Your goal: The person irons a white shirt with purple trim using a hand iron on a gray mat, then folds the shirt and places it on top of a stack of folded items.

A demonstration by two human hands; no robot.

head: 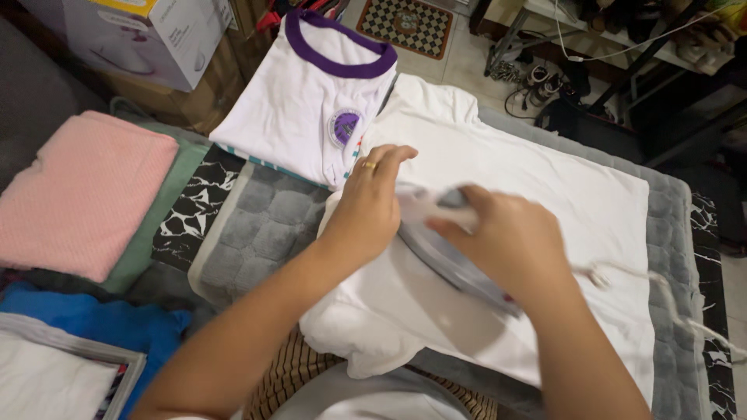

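Head view: right hand [513, 241] grips the iron [447, 249] on the white shirt [529, 179]; left hand [369, 206] lies flat, pinning cloth. Ironing underway; smoothing ahead comes next.

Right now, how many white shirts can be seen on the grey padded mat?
2. A plain white shirt lies spread under the left hand and the right hand holding the iron. The purple-collared shirt lies behind it. Others may be hidden.
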